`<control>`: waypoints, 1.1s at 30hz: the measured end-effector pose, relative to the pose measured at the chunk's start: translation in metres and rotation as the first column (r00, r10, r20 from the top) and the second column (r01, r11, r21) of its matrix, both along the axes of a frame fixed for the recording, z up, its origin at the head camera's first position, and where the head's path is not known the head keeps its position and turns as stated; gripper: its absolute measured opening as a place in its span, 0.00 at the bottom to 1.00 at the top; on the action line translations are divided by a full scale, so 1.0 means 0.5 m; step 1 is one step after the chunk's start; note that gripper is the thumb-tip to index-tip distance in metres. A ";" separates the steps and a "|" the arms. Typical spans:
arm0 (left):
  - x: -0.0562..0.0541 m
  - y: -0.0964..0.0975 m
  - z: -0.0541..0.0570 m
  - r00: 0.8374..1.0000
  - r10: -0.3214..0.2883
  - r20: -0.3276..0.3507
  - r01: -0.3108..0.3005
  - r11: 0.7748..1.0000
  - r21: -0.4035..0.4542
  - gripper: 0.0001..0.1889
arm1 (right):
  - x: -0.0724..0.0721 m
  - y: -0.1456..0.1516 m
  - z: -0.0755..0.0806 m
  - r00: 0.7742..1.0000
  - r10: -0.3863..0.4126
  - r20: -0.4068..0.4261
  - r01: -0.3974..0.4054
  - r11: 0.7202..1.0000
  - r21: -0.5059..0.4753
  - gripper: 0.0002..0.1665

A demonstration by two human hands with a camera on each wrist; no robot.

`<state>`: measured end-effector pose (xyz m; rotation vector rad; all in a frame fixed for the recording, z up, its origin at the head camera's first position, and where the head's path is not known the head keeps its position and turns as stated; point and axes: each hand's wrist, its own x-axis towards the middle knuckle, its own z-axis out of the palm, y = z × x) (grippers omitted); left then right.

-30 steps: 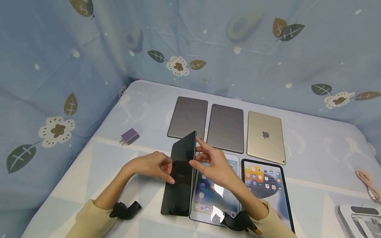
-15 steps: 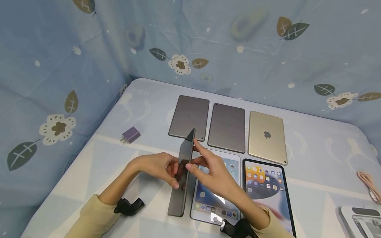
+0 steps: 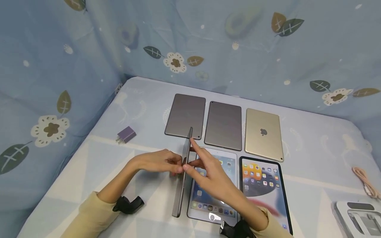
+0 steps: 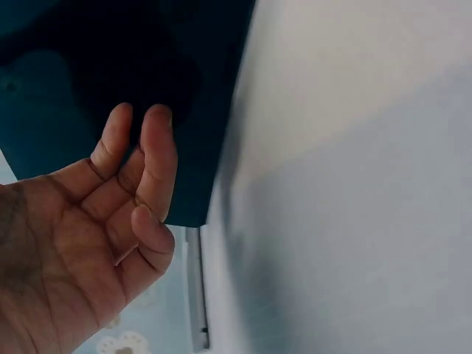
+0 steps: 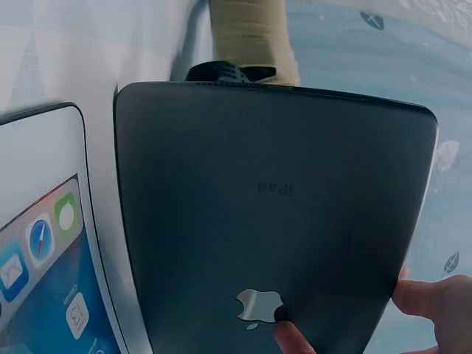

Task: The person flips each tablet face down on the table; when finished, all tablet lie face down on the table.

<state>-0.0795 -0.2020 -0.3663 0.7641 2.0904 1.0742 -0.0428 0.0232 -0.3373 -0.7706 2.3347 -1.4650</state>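
A dark grey tablet (image 3: 179,195) stands on its long side and shows nearly edge-on in the head view. My right hand (image 3: 212,172) grips its raised edge, with the thumb on the edge and a finger on the back. In the right wrist view that back (image 5: 258,192) faces the camera, with an apple logo and the word iPad. My left hand (image 3: 160,161) is beside the screen side, its thumb near the raised edge. Loosely bent left fingers (image 4: 155,162) overlap the dark screen (image 4: 199,140) in the left wrist view.
A lit white tablet (image 3: 214,216) and a black-framed one (image 3: 268,201) lie to the right. Behind are two grey tablets (image 3: 186,114) (image 3: 224,125) and a gold one (image 3: 264,145). A purple charger (image 3: 127,134), a beige cable (image 3: 363,178) and a white case (image 3: 345,215) lie farther out.
The held tablet has turned from showing its dark screen to standing nearly edge-on. Both hands have stayed at it, the left hand shifting slightly right with its raised edge.
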 end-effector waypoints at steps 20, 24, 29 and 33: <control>0.066 -0.073 0.112 0.988 0.086 -0.125 -0.101 0.988 -0.114 0.08 | -0.014 -0.030 -0.096 0.990 0.139 -0.029 -0.119 0.923 0.365 0.50; 0.079 -0.112 0.107 0.987 0.116 -0.107 -0.128 0.985 -0.115 0.07 | -0.012 -0.036 -0.108 0.979 0.197 -0.057 -0.150 0.878 0.455 0.52; 0.078 -0.145 0.084 0.990 0.141 -0.008 -0.141 0.987 -0.075 0.12 | -0.004 -0.039 -0.109 0.969 0.226 -0.096 -0.147 0.848 0.510 0.53; 0.073 -0.158 0.064 0.991 0.137 0.005 -0.136 0.988 -0.067 0.09 | 0.002 -0.038 -0.109 0.965 0.227 -0.135 -0.124 0.840 0.528 0.53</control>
